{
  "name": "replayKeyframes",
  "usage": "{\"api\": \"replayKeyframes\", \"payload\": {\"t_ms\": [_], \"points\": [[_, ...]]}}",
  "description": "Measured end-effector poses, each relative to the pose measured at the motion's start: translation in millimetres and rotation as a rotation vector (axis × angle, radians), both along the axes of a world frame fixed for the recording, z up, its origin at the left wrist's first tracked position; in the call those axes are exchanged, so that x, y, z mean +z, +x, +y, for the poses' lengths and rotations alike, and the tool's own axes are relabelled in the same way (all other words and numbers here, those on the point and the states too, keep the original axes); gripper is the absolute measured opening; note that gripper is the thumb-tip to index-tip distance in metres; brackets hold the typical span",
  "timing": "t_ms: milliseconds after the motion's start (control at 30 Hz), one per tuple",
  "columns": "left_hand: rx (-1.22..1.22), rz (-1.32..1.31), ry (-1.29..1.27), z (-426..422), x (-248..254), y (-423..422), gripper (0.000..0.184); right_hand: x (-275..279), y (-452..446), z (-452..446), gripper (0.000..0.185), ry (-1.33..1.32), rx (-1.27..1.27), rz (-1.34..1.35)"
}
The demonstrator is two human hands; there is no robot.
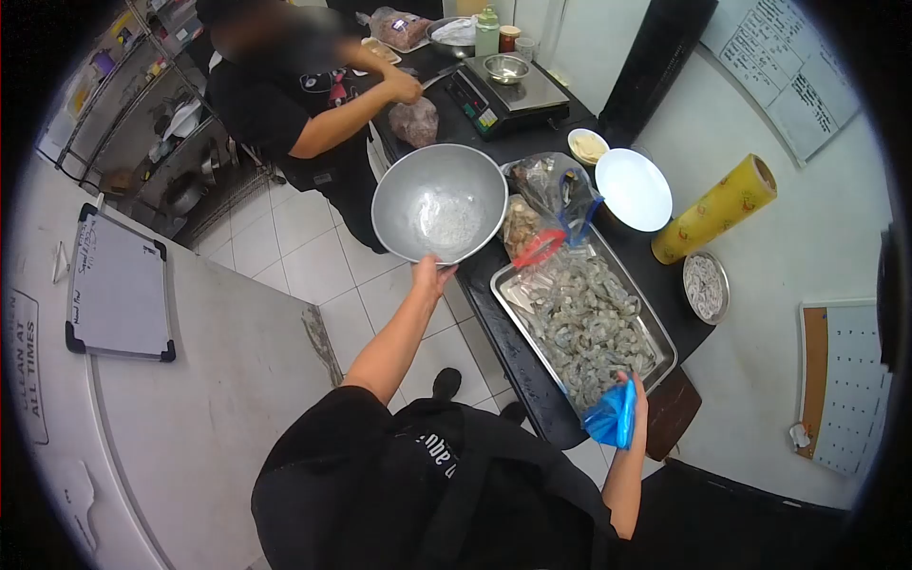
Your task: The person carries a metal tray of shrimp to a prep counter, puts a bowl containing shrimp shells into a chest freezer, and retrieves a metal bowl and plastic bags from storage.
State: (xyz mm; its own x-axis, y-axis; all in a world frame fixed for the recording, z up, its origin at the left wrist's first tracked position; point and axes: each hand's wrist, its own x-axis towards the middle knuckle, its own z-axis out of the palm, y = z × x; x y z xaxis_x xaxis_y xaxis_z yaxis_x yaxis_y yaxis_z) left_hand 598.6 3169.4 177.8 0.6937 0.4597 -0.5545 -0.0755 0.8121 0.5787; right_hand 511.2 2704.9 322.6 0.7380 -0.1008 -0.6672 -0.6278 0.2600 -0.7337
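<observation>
My left hand [432, 276] grips the near rim of a large metal mixing bowl [394, 214], tilted toward me beside the table edge. A little whitish, wet-looking residue shows at its bottom. In my right hand [640, 404] is a piece of crumpled blue plastic [610, 418], fingers closed round it; whether it is a bag or a glove I cannot tell. It hangs over the near end of a metal tray [668, 350] full of raw grey shrimp [584, 323]. Clear zip bags [546, 195] with food inside, one with a red strip, lie at the tray's far end.
Another person [285, 104] stands across at the left, a hand above a bagged lump [414, 123]. On the black table stand a scale [503, 100], a white bowl [634, 190], a yellow wrap roll [712, 209] and a small filled bowl [706, 285]. A whiteboard [119, 285] hangs left.
</observation>
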Motion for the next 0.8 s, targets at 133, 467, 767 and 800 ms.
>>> {"api": "replayKeyframes", "payload": {"t_ms": [133,467,767,800], "points": [[-0.106,0.001,-0.051,27,-15,17,0.065,-62,-44,-17,0.046,0.054,-0.159,-0.055],[-0.076,0.071,-0.007,17,14,52,0.053,-142,-33,-5,0.042,-0.309,0.252,-0.076],[-0.300,0.285,0.080,28,1,71,0.107,-133,-33,70,0.046,-1.295,0.907,-0.447],[-0.326,0.334,0.131,28,2,71,0.111,-139,-23,67,0.046,-1.191,0.936,-0.341]]}}
